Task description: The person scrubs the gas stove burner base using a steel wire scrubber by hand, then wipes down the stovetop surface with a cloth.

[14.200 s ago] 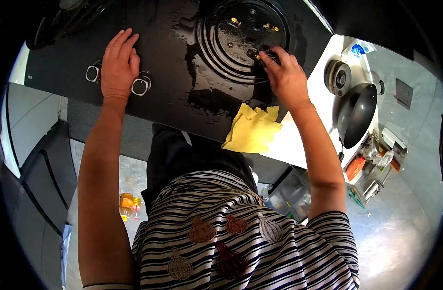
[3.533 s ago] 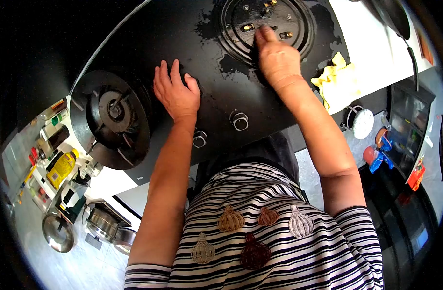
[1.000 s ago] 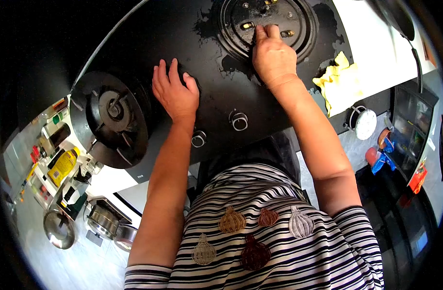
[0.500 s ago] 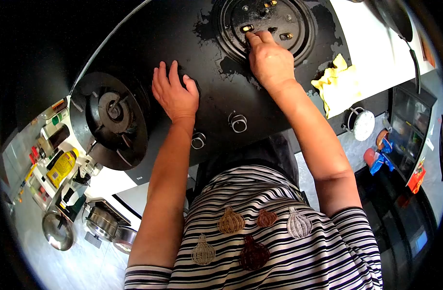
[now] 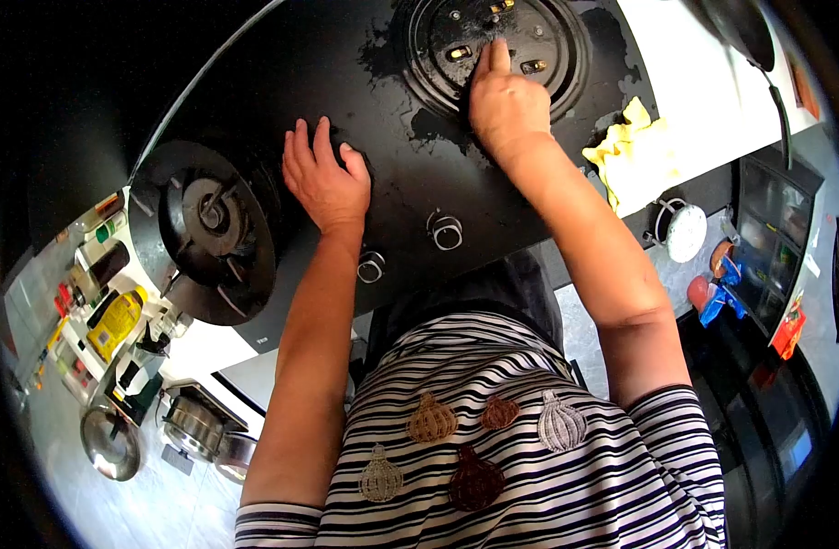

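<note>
The right hand (image 5: 511,110) is over the round recess (image 5: 438,80) in the hob (image 5: 397,178), two fingers stretched forward with their tips at its floor, just short of its centre. The thumb is tucked out of sight, so I cannot tell how closed this grip is, or whether anything small is pinched beneath the fingertips. The left hand (image 5: 328,183) lies palm down on the hob between the recess and the left burner (image 5: 200,229), fingers spread, its grip slack and holding nothing. The recess, the thing being worked on, sits at the far right of the hob; no grate or burner head stands in it, and its brass fittings (image 5: 459,54) are bare. The left burner has its grate on. As far as I can judge, the work is partway along: the recess is stripped and within reach, but wet patches (image 5: 438,128) and smears lie in and around it, and its parts are not in place. The yellow cloth (image 5: 632,151) lies crumpled near the hob's right edge, in neither hand. Two knobs (image 5: 446,232) stand at the front, untouched.
</note>
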{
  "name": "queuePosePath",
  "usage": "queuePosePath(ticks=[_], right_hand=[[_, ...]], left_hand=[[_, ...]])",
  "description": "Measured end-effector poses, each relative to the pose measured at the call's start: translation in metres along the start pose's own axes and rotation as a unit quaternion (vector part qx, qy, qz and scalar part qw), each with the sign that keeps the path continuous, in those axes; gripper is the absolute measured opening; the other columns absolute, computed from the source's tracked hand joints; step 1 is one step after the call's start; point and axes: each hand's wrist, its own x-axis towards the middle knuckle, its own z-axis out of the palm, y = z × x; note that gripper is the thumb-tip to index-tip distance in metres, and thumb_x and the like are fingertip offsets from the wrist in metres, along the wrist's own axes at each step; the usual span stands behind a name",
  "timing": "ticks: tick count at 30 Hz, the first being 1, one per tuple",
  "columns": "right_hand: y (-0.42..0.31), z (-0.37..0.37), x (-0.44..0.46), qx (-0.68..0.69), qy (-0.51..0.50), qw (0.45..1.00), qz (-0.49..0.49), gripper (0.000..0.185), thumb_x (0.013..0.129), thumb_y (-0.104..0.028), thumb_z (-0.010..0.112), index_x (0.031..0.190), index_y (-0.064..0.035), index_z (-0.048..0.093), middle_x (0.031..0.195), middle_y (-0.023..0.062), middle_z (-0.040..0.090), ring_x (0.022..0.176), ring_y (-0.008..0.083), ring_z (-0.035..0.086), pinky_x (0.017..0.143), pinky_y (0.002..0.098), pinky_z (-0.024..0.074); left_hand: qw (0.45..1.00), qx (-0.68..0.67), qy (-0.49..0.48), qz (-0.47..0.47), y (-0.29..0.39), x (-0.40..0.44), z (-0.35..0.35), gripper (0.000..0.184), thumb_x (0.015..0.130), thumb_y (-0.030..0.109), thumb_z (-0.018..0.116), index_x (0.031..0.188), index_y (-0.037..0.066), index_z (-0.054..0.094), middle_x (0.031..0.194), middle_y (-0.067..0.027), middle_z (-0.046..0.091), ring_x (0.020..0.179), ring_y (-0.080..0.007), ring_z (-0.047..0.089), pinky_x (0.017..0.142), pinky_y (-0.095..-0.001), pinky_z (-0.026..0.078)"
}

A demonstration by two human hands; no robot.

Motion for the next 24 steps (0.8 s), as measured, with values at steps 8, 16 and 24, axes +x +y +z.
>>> queuePosePath(ticks=[8, 16, 24], right_hand=[[-0.007, -0.006, 0.000, -0.039, -0.060, 0.997, -0.026, 0.054, 0.092, -0.014, 0.047, 0.141, 0.0084, 0.043, 0.142, 0.0311, 0.046, 0.091, 0.0251, 0.073, 0.071, 0.0345, 0.0591], [-0.010, -0.011, -0.014, -0.092, -0.111, 0.986, -0.085, 0.056, 0.093, -0.018, 0.049, 0.140, 0.0122, 0.042, 0.143, 0.0364, 0.041, 0.086, 0.0246, 0.073, 0.061, 0.0346, 0.0569], [-0.007, -0.008, -0.012, -0.090, -0.078, 0.992, -0.047, 0.054, 0.091, -0.013, 0.048, 0.143, 0.0025, 0.044, 0.150, 0.0240, 0.040, 0.085, 0.0219, 0.073, 0.068, 0.0328, 0.0583]], left_hand=[[1.000, -0.007, -0.001, -0.001, -0.001, -0.001, 0.000, 0.043, 0.088, 0.021, 0.059, 0.131, 0.011, 0.058, 0.142, -0.0151, 0.049, 0.134, -0.0372, 0.041, 0.109, -0.0524, 0.032], [1.000, -0.005, -0.007, -0.005, 0.000, 0.000, 0.000, 0.044, 0.090, 0.023, 0.058, 0.132, 0.011, 0.057, 0.143, -0.0147, 0.048, 0.135, -0.0373, 0.041, 0.110, -0.0527, 0.032], [1.000, 0.001, -0.007, 0.000, -0.001, 0.000, 0.000, 0.044, 0.089, 0.022, 0.058, 0.132, 0.011, 0.057, 0.143, -0.0148, 0.049, 0.134, -0.0375, 0.042, 0.109, -0.0530, 0.033]])
